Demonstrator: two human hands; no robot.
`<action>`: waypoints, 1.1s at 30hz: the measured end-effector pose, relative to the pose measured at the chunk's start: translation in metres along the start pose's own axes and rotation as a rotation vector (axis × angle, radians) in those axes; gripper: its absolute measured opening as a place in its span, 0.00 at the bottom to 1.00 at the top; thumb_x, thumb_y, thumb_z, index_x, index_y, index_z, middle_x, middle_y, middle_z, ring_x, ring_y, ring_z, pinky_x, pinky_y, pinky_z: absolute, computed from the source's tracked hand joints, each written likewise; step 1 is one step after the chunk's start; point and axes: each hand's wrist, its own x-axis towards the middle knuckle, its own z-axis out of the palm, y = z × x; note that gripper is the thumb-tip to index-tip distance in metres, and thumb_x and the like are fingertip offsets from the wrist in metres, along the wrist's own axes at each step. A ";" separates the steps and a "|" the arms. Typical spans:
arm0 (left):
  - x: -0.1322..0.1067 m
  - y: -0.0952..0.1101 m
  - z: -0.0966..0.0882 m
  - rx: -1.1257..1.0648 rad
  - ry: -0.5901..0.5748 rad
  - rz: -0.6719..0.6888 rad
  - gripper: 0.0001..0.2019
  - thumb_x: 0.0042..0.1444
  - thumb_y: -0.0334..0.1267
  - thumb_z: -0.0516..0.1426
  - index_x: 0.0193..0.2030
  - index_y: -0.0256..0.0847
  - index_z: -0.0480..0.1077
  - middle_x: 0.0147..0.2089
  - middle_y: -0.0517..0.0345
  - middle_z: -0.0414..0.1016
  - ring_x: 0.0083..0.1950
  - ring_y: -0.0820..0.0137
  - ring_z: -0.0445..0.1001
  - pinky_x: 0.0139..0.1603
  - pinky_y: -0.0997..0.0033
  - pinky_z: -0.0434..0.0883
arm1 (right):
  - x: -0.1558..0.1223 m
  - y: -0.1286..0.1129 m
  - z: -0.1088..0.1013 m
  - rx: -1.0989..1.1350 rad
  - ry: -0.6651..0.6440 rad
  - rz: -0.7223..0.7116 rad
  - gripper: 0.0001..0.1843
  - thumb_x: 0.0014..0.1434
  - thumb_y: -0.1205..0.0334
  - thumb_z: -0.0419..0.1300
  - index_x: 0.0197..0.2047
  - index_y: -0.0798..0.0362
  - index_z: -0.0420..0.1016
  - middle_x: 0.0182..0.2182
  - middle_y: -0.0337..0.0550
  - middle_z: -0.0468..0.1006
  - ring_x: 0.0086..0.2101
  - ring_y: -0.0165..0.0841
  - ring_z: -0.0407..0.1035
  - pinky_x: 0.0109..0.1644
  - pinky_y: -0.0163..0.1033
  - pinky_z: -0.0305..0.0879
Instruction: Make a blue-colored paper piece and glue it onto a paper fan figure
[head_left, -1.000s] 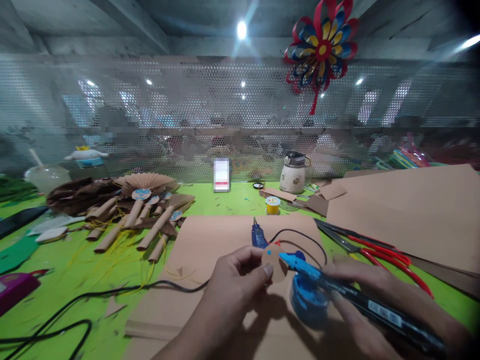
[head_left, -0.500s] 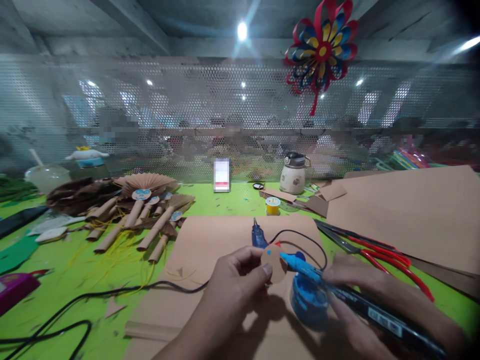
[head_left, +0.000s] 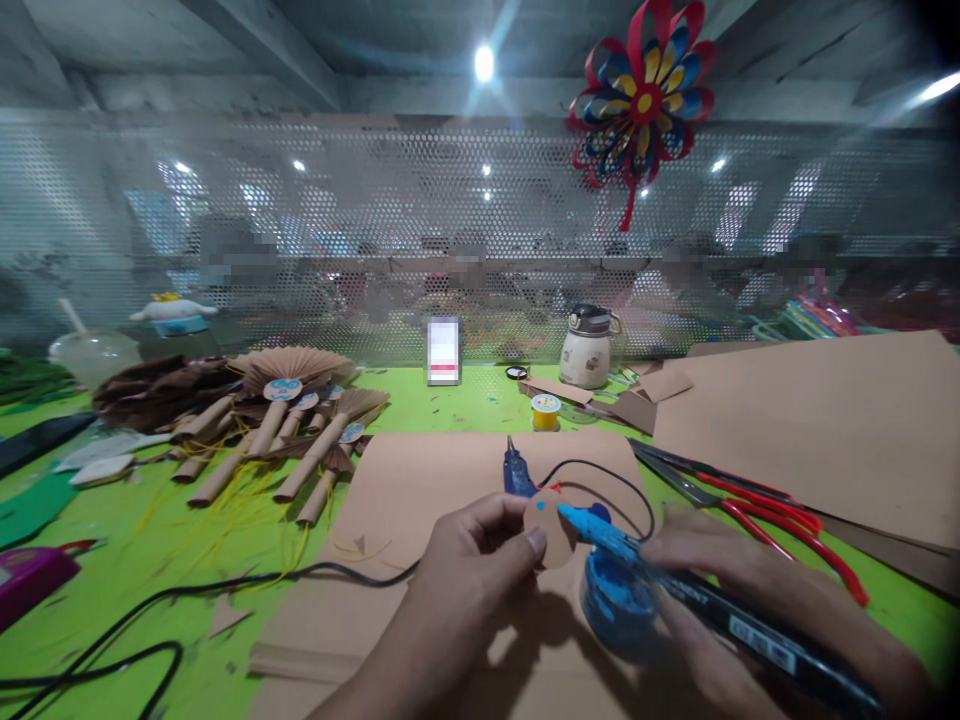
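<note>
My left hand (head_left: 469, 560) pinches a small round tan paper disc (head_left: 547, 522) between thumb and forefinger, held up over a brown paper sheet (head_left: 420, 520). My right hand (head_left: 720, 590) grips a long black brush or pen (head_left: 720, 625) whose blue-coated tip (head_left: 577, 520) touches the disc's right edge. A small round pot of blue paint (head_left: 619, 600) sits just below the tip. A blue glue gun (head_left: 517, 472) with a black cord lies on the sheet just beyond the disc.
Folded brown paper fans on rolled handles (head_left: 300, 420) lie at the left on the green table (head_left: 120, 560). Red-handled scissors (head_left: 757, 500) and large brown sheets (head_left: 817, 420) are at the right. A yellow spool (head_left: 545, 410), a white kettle-like jar (head_left: 586, 347) and a perforated screen (head_left: 375, 240) stand behind.
The brush has slid slightly left and down in my right hand; its tip stays at the disc. My left hand and the disc have barely moved.
</note>
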 end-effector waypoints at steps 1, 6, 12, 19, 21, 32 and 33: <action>0.000 0.000 0.000 -0.001 -0.003 0.003 0.12 0.48 0.42 0.62 0.37 0.36 0.74 0.27 0.59 0.66 0.28 0.74 0.61 0.32 0.71 0.58 | -0.001 0.000 0.001 -0.013 0.009 0.004 0.11 0.50 0.71 0.61 0.37 0.47 0.75 0.29 0.36 0.79 0.27 0.29 0.76 0.38 0.28 0.74; 0.000 0.000 0.001 -0.009 0.009 -0.037 0.14 0.47 0.44 0.62 0.37 0.37 0.74 0.25 0.61 0.65 0.26 0.74 0.61 0.30 0.72 0.56 | 0.000 0.002 0.004 0.017 -0.005 -0.057 0.13 0.49 0.72 0.61 0.38 0.47 0.74 0.30 0.36 0.79 0.27 0.28 0.76 0.34 0.27 0.73; -0.001 0.001 0.000 -0.007 0.005 -0.041 0.16 0.46 0.45 0.63 0.39 0.37 0.75 0.25 0.60 0.66 0.27 0.73 0.62 0.31 0.72 0.56 | 0.000 0.005 0.003 0.018 -0.003 -0.069 0.13 0.49 0.71 0.62 0.38 0.48 0.74 0.29 0.36 0.78 0.26 0.28 0.76 0.32 0.26 0.73; 0.000 -0.001 -0.001 -0.008 -0.007 -0.018 0.16 0.47 0.46 0.64 0.39 0.38 0.75 0.24 0.60 0.66 0.27 0.74 0.61 0.30 0.72 0.55 | -0.001 0.002 0.001 -0.024 -0.019 -0.055 0.10 0.52 0.69 0.60 0.37 0.48 0.75 0.31 0.38 0.80 0.30 0.30 0.77 0.40 0.28 0.73; 0.000 -0.001 -0.001 -0.016 -0.015 -0.027 0.16 0.46 0.47 0.64 0.38 0.38 0.75 0.24 0.60 0.66 0.26 0.74 0.61 0.29 0.73 0.55 | 0.000 0.002 -0.001 -0.004 -0.035 -0.047 0.09 0.53 0.69 0.59 0.38 0.48 0.75 0.32 0.39 0.80 0.31 0.30 0.77 0.40 0.27 0.72; -0.001 -0.001 0.000 -0.025 -0.005 -0.011 0.15 0.47 0.46 0.63 0.38 0.37 0.75 0.25 0.59 0.66 0.26 0.75 0.60 0.29 0.73 0.54 | 0.005 0.000 -0.002 0.032 -0.045 -0.056 0.08 0.55 0.67 0.58 0.37 0.47 0.76 0.30 0.39 0.81 0.28 0.31 0.77 0.35 0.29 0.74; -0.001 -0.002 -0.001 -0.027 -0.008 -0.012 0.15 0.47 0.46 0.63 0.38 0.38 0.75 0.25 0.59 0.66 0.26 0.75 0.60 0.28 0.73 0.54 | 0.005 0.000 -0.002 0.030 -0.047 -0.058 0.09 0.55 0.68 0.57 0.37 0.47 0.76 0.31 0.39 0.81 0.28 0.30 0.77 0.33 0.28 0.74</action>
